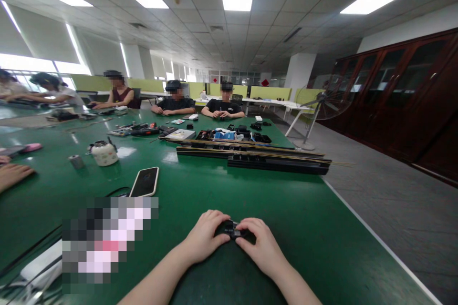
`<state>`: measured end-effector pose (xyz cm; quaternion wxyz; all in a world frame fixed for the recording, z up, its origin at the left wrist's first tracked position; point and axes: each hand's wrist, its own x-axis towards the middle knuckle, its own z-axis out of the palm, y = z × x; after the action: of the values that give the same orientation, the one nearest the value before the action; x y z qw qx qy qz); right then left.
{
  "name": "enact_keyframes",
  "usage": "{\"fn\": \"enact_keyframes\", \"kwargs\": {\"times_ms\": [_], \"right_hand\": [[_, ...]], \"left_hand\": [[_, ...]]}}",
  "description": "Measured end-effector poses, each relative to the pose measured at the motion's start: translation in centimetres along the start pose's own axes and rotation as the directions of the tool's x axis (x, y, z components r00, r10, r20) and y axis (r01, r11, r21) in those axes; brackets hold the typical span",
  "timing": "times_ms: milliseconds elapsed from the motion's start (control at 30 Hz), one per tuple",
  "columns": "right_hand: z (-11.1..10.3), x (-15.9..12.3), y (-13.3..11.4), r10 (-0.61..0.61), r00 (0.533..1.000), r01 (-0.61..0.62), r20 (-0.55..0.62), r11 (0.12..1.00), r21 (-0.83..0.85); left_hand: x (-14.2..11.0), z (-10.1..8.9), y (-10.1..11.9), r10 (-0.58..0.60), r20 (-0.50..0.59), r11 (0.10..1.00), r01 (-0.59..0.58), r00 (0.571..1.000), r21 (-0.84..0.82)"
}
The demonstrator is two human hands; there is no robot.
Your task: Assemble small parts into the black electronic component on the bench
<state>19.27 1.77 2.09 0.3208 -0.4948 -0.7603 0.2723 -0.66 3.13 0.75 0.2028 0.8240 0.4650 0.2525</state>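
Just above the green table [200, 186], a small black device [229, 229] with a silver metal end lies between my two hands in the head view. My left hand [205, 237] grips its left side, thumb below and fingers above. From the right, my right hand [260, 243] pinches the metal end between thumb and fingertips. The fingers hide part of the device, so its exact kind cannot be made out.
Ahead lie long black rails [279, 166] topped with thin brass-coloured rods. A phone [146, 182], a white pot-shaped cup [103, 153] and a grey cylinder [76, 161] are on the left. Another person's hand [16, 175] rests at the left edge. Several people sit farther off.
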Motion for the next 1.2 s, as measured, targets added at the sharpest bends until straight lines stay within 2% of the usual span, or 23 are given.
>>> {"fn": "enact_keyframes", "kwargs": {"times_ms": [233,500,1200], "right_hand": [[-0.18,0.0,-0.25,0.015,1.0,-0.014,0.016,1.0,-0.013],[0.17,-0.07,0.24,0.087,0.996,-0.087,-0.008,0.996,0.009],[0.36,-0.09,0.5,0.077,0.996,-0.077,-0.042,0.997,-0.004]], "left_hand": [[-0.08,0.12,-0.01,0.005,-0.011,1.0,-0.005,1.0,0.026],[-0.15,0.26,-0.19,0.005,-0.015,0.999,-0.004,1.0,0.046],[-0.13,0.31,-0.04,-0.032,-0.035,0.998,0.033,0.999,0.048]]}}
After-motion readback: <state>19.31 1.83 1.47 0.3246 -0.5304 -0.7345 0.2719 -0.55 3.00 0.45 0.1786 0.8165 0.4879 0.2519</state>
